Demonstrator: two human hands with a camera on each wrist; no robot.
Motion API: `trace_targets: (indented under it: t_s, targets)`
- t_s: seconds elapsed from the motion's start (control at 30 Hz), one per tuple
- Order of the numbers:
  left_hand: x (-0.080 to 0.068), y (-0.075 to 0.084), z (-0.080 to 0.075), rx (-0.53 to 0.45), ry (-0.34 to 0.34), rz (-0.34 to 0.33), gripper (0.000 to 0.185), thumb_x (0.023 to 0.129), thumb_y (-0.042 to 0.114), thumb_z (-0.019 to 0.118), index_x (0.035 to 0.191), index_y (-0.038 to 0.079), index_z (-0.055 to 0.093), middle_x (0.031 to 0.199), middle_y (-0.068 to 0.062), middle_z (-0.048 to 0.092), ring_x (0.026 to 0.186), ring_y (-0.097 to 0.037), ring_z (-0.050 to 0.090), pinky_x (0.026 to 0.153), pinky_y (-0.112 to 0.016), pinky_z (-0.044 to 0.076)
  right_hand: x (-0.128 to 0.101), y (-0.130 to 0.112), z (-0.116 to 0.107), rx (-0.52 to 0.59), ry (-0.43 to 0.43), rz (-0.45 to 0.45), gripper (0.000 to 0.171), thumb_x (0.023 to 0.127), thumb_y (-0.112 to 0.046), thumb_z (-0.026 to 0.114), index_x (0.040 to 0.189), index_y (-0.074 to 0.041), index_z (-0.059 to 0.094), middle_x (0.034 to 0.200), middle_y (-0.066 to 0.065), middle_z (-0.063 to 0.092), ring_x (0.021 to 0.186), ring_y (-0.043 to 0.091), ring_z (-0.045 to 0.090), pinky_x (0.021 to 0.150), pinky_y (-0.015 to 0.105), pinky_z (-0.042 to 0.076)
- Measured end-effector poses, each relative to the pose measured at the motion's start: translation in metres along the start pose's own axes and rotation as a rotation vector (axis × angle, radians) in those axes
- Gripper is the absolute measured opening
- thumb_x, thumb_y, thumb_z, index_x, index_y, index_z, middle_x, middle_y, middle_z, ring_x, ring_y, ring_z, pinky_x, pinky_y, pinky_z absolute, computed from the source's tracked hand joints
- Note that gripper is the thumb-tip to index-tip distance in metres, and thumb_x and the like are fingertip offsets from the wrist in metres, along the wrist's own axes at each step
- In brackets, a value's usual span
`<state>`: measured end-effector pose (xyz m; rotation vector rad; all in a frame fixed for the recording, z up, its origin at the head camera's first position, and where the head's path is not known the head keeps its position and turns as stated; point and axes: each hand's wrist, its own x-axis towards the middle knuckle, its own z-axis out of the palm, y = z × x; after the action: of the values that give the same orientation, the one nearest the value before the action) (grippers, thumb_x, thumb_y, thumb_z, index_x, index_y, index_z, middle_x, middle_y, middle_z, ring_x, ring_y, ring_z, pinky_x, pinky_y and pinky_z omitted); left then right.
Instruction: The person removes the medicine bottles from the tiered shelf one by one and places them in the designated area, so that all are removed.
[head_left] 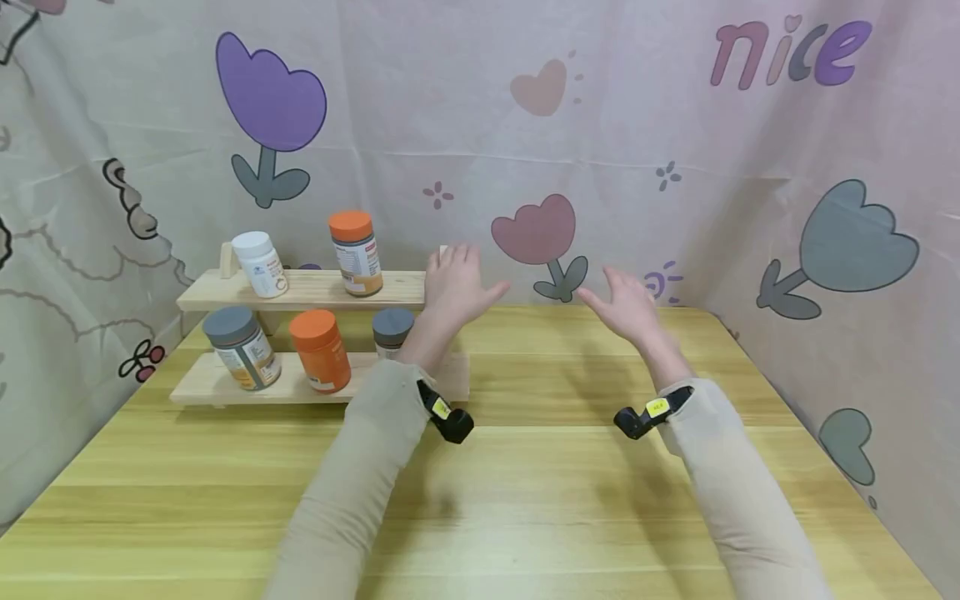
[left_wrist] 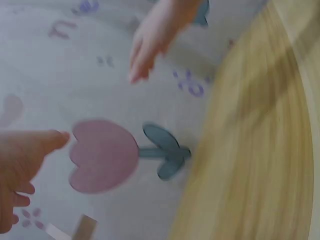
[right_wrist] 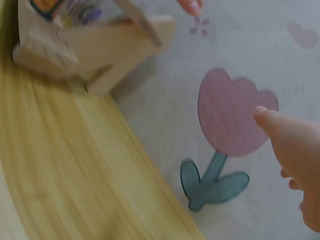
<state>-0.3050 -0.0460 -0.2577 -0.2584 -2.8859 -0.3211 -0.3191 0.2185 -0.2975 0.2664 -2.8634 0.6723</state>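
Pale cloth printed with tulips (head_left: pixel 534 229) behind a yellow wooden table (head_left: pixel 525 467). Both hands raised, fingers spread, holding nothing: left hand (head_left: pixel 453 287) just beside the right end of the two-step wooden rack (head_left: pixel 300 292), right hand (head_left: pixel 630 307) well apart. Probably between grasps; next, likely a reach left. Nearest: grey-capped bottle (head_left: pixel 392 331) (lower step, upright, half hidden).

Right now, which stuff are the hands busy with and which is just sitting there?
Busy with:
left hand, open, beside the two-step wooden shelf
right hand, open, in the air

Just sitting:
orange-lidded jar
white bottle
grey-lidded jar
orange bottle
small grey-lidded jar
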Motion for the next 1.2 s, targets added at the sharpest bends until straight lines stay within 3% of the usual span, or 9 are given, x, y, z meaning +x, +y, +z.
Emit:
trace_targets:
  t_s: [0.17, 0.33, 0.43, 0.6, 0.8, 0.9, 1.03, 1.13, 1.2]
  targets:
    - [-0.028, 0.001, -0.030, -0.337, 0.110, 0.021, 0.075, 0.085, 0.055, 0.056, 0.142, 0.009, 0.038, 0.140, -0.008, 0.045, 0.126, -0.025, 0.042, 0.105, -0.042, 0.032, -0.009, -0.017, 0.005, 0.341, -0.006, 0.006, 0.079, 0.092, -0.047, 0.051, 0.146, 0.001, 0.019, 0.145, 0.024, 0.030, 0.132, 0.039, 0.027, 0.107, 0.052, 0.024]
    - [-0.065, -0.017, -0.054, -0.721, 0.235, 0.039, 0.063, 0.084, 0.041, 0.066, 0.136, 0.010, 0.048, 0.131, -0.007, 0.054, 0.118, -0.019, 0.052, 0.100, -0.036, 0.040, -0.019, -0.039, 0.015, 0.552, -0.042, 0.000, 0.072, 0.092, -0.039, 0.055, 0.145, -0.002, 0.025, 0.140, 0.022, 0.039, 0.127, 0.035, 0.038, 0.105, 0.044, 0.032]
    - [-0.087, -0.037, -0.066, -0.896, 0.326, 0.051, 0.055, 0.083, 0.031, 0.070, 0.130, 0.007, 0.054, 0.124, -0.009, 0.059, 0.112, -0.017, 0.056, 0.094, -0.030, 0.045, -0.025, -0.051, 0.025, 0.624, -0.064, -0.018, 0.066, 0.093, -0.032, 0.056, 0.144, -0.001, 0.027, 0.136, 0.023, 0.043, 0.125, 0.035, 0.042, 0.103, 0.044, 0.034]
    - [-0.121, -0.078, -0.086, -1.127, 0.457, -0.058, 0.048, 0.081, 0.019, 0.073, 0.126, 0.008, 0.058, 0.116, -0.004, 0.064, 0.102, -0.010, 0.061, 0.090, -0.021, 0.046, -0.031, -0.064, 0.046, 0.683, -0.125, -0.043, 0.063, 0.093, -0.024, 0.057, 0.142, 0.003, 0.029, 0.133, 0.025, 0.045, 0.122, 0.035, 0.045, 0.102, 0.044, 0.036]
    - [-0.142, -0.139, -0.097, -1.442, 0.670, -0.089, 0.046, 0.076, -0.004, 0.073, 0.119, 0.004, 0.062, 0.100, -0.001, 0.070, 0.091, -0.008, 0.065, 0.082, -0.014, 0.047, -0.039, -0.070, 0.076, 0.693, -0.223, -0.030, 0.067, 0.092, -0.028, 0.059, 0.142, 0.003, 0.028, 0.134, 0.022, 0.045, 0.122, 0.032, 0.045, 0.101, 0.042, 0.037]
    - [-0.148, -0.173, -0.098, -1.486, 0.697, -0.093, 0.050, 0.076, -0.009, 0.070, 0.123, 0.001, 0.058, 0.101, 0.000, 0.070, 0.092, -0.008, 0.064, 0.081, -0.012, 0.047, -0.044, -0.076, 0.090, 0.701, -0.258, -0.030, 0.067, 0.091, -0.027, 0.060, 0.142, 0.003, 0.029, 0.134, 0.022, 0.046, 0.122, 0.032, 0.045, 0.101, 0.042, 0.038]
    - [-0.159, -0.218, -0.092, -1.387, 0.675, -0.153, 0.061, 0.080, -0.006, 0.067, 0.136, 0.003, 0.045, 0.119, 0.000, 0.063, 0.099, -0.003, 0.060, 0.084, -0.009, 0.043, -0.050, -0.085, 0.105, 0.708, -0.285, -0.021, 0.067, 0.089, -0.026, 0.063, 0.141, 0.002, 0.031, 0.132, 0.020, 0.048, 0.120, 0.031, 0.046, 0.099, 0.042, 0.039]
    - [-0.168, -0.249, -0.080, -1.205, 0.589, -0.249, 0.070, 0.085, 0.003, 0.064, 0.145, 0.011, 0.029, 0.139, 0.001, 0.046, 0.113, -0.001, 0.051, 0.091, -0.007, 0.036, -0.054, -0.090, 0.115, 0.709, -0.303, -0.012, 0.068, 0.088, -0.027, 0.064, 0.141, 0.001, 0.033, 0.131, 0.018, 0.049, 0.119, 0.030, 0.047, 0.099, 0.042, 0.039]
    - [-0.174, -0.269, -0.070, -1.145, 0.497, -0.278, 0.074, 0.088, 0.007, 0.061, 0.148, 0.016, 0.020, 0.147, 0.003, 0.032, 0.125, -0.001, 0.041, 0.096, -0.007, 0.030, -0.057, -0.093, 0.120, 0.707, -0.317, -0.013, 0.068, 0.087, -0.027, 0.065, 0.141, 0.001, 0.034, 0.131, 0.018, 0.050, 0.119, 0.030, 0.047, 0.100, 0.042, 0.038]
